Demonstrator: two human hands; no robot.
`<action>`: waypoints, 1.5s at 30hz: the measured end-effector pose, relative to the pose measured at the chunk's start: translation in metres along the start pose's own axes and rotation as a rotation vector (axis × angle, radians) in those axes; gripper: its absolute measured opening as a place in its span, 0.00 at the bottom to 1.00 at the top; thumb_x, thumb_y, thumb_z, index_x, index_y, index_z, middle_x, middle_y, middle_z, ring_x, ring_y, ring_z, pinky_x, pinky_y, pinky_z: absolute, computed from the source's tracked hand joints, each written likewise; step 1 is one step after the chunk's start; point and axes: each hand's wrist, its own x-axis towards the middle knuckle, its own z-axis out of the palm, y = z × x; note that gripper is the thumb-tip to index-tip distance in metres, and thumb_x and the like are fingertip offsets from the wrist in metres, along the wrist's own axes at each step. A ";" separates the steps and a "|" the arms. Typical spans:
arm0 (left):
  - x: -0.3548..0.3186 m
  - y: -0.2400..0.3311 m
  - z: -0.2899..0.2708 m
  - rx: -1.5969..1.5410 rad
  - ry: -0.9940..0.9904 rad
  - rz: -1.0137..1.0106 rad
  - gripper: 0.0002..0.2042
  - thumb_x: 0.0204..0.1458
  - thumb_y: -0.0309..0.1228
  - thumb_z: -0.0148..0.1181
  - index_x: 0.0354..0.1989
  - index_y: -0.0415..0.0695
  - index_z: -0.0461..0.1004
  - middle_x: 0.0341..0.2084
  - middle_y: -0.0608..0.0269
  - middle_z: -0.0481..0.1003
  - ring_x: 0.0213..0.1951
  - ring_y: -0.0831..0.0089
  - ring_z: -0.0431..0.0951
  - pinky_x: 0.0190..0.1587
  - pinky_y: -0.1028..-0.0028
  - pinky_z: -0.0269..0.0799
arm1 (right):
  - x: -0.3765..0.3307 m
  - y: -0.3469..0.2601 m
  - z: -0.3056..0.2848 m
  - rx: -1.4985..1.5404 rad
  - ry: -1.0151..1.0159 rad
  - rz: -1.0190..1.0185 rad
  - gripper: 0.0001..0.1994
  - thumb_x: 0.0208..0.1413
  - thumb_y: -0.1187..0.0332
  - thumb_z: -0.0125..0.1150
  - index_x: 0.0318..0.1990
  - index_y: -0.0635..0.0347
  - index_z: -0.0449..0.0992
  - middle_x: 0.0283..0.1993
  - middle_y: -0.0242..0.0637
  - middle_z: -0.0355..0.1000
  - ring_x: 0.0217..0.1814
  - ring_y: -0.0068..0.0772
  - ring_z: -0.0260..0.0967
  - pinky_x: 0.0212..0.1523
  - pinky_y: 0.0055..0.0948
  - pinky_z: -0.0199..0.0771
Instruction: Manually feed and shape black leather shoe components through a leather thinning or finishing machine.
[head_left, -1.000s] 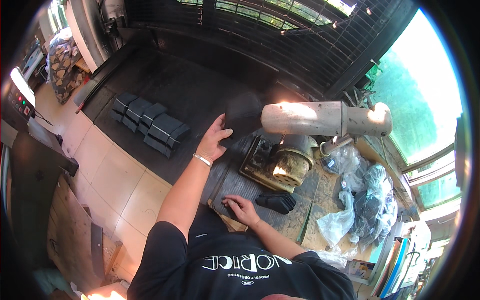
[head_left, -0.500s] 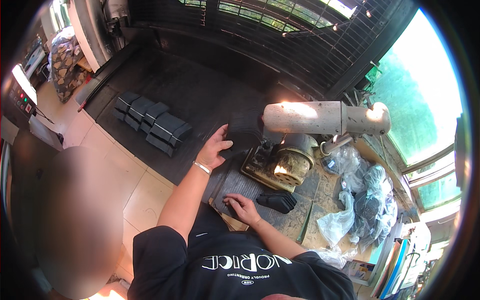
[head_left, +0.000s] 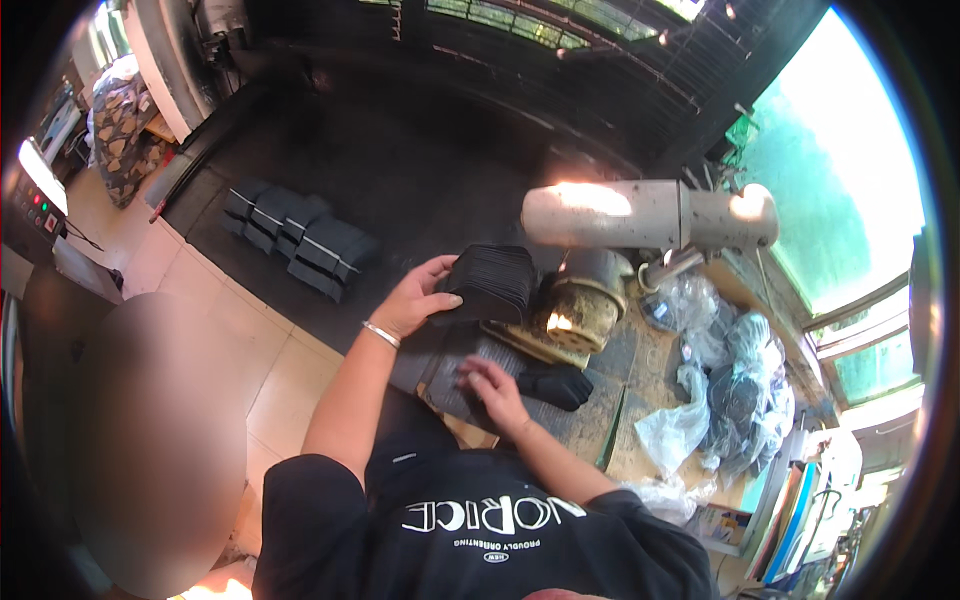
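My left hand (head_left: 418,298) is closed on the left edge of a fanned stack of thin black sheets (head_left: 490,283), with the thumb on the near side. The stack is held in front of the motor-driven machine (head_left: 583,305) and below its ribbed grey tubular housing (head_left: 605,215). Lower and to the right, my right hand (head_left: 495,390) has its fingers apart and holds nothing. It hovers over or rests on the bench, beside a smaller pile of black pieces (head_left: 555,386); whether the fingertips touch anything is unclear.
Bundled black pieces with light bands (head_left: 298,240) lie on the dark bench (head_left: 400,150) at the left. Clear plastic bags (head_left: 735,390) with dark contents sit at the right, beneath the window (head_left: 840,180). A control box with lit buttons (head_left: 42,205) stands far left.
My left hand has drawn the stack a little back from the machine, and its fanned edges show more clearly. My right hand has shifted slightly up and right, closer to the small pile.
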 end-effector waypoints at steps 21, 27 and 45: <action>-0.067 -0.016 0.024 1.050 -0.147 -0.255 0.46 0.46 0.35 0.67 0.71 0.44 0.44 0.60 0.46 0.66 0.65 0.57 0.63 0.70 0.62 0.45 | 0.028 -0.044 -0.013 0.198 -0.003 -0.020 0.24 0.47 0.79 0.69 0.52 0.64 0.67 0.49 0.33 0.71 0.52 0.25 0.70 0.54 0.26 0.70; -0.071 -0.005 0.008 1.088 -0.014 -0.163 0.30 0.50 0.29 0.60 0.64 0.38 0.60 0.50 0.45 0.70 0.49 0.48 0.72 0.57 0.62 0.65 | 0.066 -0.039 0.014 0.296 -0.135 0.018 0.27 0.47 0.79 0.69 0.56 0.62 0.65 0.52 0.35 0.70 0.57 0.26 0.66 0.58 0.27 0.67; -0.063 -0.067 -0.007 1.561 0.427 -0.157 0.40 0.44 0.26 0.55 0.66 0.26 0.43 0.66 0.34 0.50 0.69 0.41 0.45 0.71 0.51 0.37 | 0.112 -0.001 0.054 0.660 -0.002 0.116 0.28 0.48 0.84 0.52 0.61 0.63 0.64 0.56 0.36 0.69 0.59 0.32 0.64 0.63 0.30 0.60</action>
